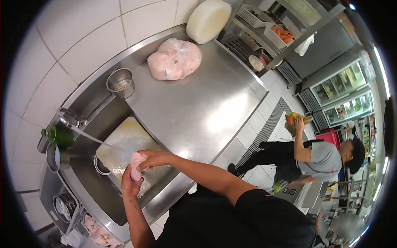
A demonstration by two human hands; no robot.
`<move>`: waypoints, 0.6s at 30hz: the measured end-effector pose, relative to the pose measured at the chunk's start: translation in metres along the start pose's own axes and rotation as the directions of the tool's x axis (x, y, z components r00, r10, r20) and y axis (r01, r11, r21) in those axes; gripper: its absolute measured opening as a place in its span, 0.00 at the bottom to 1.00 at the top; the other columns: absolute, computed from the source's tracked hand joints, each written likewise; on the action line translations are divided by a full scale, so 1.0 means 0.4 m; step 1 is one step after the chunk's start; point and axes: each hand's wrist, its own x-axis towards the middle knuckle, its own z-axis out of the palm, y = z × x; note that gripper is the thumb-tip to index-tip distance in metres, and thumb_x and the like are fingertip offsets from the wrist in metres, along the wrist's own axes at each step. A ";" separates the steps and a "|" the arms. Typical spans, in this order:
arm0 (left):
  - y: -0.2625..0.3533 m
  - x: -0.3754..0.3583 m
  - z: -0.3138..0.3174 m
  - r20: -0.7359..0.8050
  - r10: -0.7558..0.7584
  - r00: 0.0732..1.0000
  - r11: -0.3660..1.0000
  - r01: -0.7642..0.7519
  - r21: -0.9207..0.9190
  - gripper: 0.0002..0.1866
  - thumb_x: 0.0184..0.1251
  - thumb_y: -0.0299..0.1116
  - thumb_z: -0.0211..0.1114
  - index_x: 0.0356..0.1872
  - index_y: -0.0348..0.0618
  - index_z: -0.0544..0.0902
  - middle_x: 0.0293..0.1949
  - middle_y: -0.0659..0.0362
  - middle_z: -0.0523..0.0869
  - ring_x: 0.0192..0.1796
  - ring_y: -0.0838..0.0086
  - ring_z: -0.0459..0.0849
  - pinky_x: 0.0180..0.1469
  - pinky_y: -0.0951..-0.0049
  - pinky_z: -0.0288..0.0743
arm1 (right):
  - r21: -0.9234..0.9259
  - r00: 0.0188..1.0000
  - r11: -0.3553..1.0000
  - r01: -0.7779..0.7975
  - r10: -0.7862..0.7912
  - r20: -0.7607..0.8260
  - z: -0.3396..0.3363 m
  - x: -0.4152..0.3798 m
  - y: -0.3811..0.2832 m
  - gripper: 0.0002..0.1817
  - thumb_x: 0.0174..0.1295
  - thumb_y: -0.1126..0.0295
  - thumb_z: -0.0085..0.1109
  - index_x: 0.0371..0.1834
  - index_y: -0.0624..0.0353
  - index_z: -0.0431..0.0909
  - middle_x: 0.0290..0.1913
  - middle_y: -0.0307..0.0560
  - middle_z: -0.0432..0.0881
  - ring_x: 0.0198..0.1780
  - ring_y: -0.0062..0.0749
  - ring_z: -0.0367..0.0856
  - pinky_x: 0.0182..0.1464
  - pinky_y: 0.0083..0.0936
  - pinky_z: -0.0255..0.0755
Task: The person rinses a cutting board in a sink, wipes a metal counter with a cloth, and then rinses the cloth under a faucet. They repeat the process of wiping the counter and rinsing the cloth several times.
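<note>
Both my hands hold a pink piece of raw chicken (135,164) over the steel sink (89,186). My left hand (130,186) cups it from below and my right hand (152,159) presses on it from above. A thin stream of water (93,138) runs from the tap (68,118) toward the meat. Under the hands, a pale, wet cutting board (124,142) lies in the sink.
On the steel counter (198,107) sit a clear bag of raw chicken (173,60), a small steel pot (121,82) and a round white block (208,20). A green cup (60,136) stands by the tap. More chicken pieces (99,236) lie lower left. A co-worker (318,159) holding a bag of vegetables stands at right.
</note>
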 end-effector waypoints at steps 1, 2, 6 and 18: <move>0.000 0.004 0.024 0.053 0.065 0.996 0.997 -0.067 0.029 0.14 0.73 0.46 0.59 0.48 0.48 0.78 0.37 0.63 0.85 0.32 0.77 0.82 0.28 0.74 0.75 | 0.122 0.997 0.992 -0.011 0.020 -0.073 -0.012 -0.024 -0.001 0.25 0.61 0.59 0.69 0.58 0.59 0.76 0.41 0.39 0.83 0.41 0.21 0.79 0.36 0.23 0.75; 0.003 0.006 0.049 0.109 0.127 0.986 0.990 -0.133 0.053 0.13 0.72 0.43 0.60 0.50 0.48 0.78 0.43 0.62 0.85 0.39 0.74 0.84 0.34 0.70 0.79 | 0.125 0.996 0.992 -0.004 0.015 -0.088 -0.027 -0.041 0.009 0.25 0.61 0.59 0.69 0.58 0.59 0.76 0.41 0.39 0.83 0.41 0.21 0.79 0.36 0.23 0.75; 0.012 0.013 0.137 0.314 0.120 0.942 0.976 -0.169 0.136 0.11 0.66 0.30 0.64 0.48 0.46 0.77 0.46 0.59 0.83 0.47 0.68 0.84 0.41 0.66 0.81 | 0.423 0.945 0.891 0.164 -0.019 -0.326 -0.126 -0.079 0.102 0.16 0.68 0.66 0.62 0.54 0.63 0.79 0.46 0.40 0.84 0.44 0.21 0.80 0.45 0.23 0.76; -0.098 0.053 0.375 0.503 0.124 0.855 0.695 -0.437 0.571 0.06 0.62 0.20 0.65 0.37 0.42 0.79 0.35 0.63 0.83 0.37 0.83 0.78 0.40 0.79 0.73 | 0.058 0.330 0.907 0.417 -0.092 -0.940 -0.343 -0.451 -0.116 0.12 0.70 0.66 0.61 0.49 0.62 0.81 0.41 0.35 0.82 0.44 0.18 0.77 0.50 0.19 0.72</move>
